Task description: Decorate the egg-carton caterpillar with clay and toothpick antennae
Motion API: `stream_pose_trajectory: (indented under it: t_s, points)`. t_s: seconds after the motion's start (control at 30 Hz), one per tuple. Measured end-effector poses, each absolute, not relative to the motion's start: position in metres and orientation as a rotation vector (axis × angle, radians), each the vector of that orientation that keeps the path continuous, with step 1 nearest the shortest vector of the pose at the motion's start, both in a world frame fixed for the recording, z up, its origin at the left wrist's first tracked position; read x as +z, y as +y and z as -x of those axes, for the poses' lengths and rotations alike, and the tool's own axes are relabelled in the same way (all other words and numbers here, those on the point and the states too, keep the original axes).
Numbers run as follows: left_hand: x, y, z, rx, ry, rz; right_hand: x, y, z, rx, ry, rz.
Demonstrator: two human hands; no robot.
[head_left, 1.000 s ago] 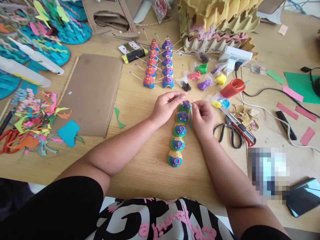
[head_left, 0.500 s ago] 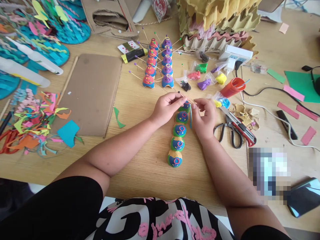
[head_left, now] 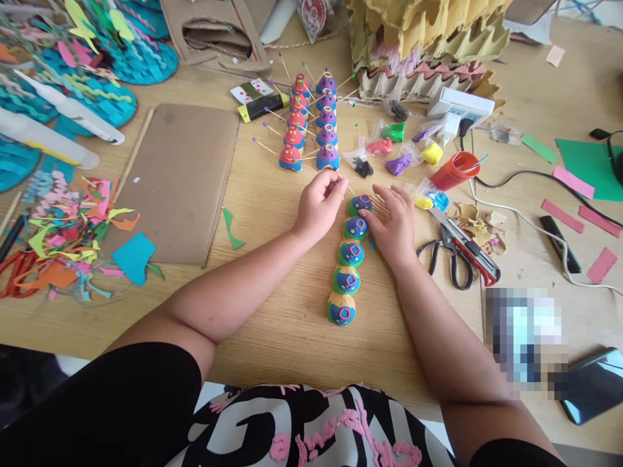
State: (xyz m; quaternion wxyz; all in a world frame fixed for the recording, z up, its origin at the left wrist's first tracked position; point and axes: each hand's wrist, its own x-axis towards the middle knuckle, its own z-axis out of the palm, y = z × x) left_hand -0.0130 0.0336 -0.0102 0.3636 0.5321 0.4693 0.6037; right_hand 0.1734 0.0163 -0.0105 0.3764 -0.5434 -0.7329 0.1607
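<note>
My left hand (head_left: 322,202) is closed in a pinch on a thin wooden stick (head_left: 351,190), which points toward the far end of a row of painted egg-carton cups (head_left: 350,254). The cups are green and blue, with pink rings and small faces on top. My right hand (head_left: 395,224) rests at the row's far right side, its thumb touching a cup near that end. A bundle of thin wooden sticks (head_left: 380,206) shows between its thumb and fingers; the palm hides how they are gripped.
Finished red cups (head_left: 293,136) and purple cups (head_left: 326,136) with sticks stand beyond. Clay packets (head_left: 400,163), an orange cup (head_left: 455,170), scissors (head_left: 457,266) and a utility knife (head_left: 470,250) lie right. Cardboard (head_left: 175,188) and paper scraps (head_left: 73,240) are left.
My left hand has drawn back left and away from my right hand with a single stick. My right hand has lowered beside the cups, its thumb now on one.
</note>
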Motion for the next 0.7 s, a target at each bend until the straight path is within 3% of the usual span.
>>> stream_pose_trajectory:
  t_s: [0.7]
  points:
    - [-0.005,0.032,0.018,1.378,1.295,-1.527,0.000,0.014,-0.168,0.538,-1.799,1.390]
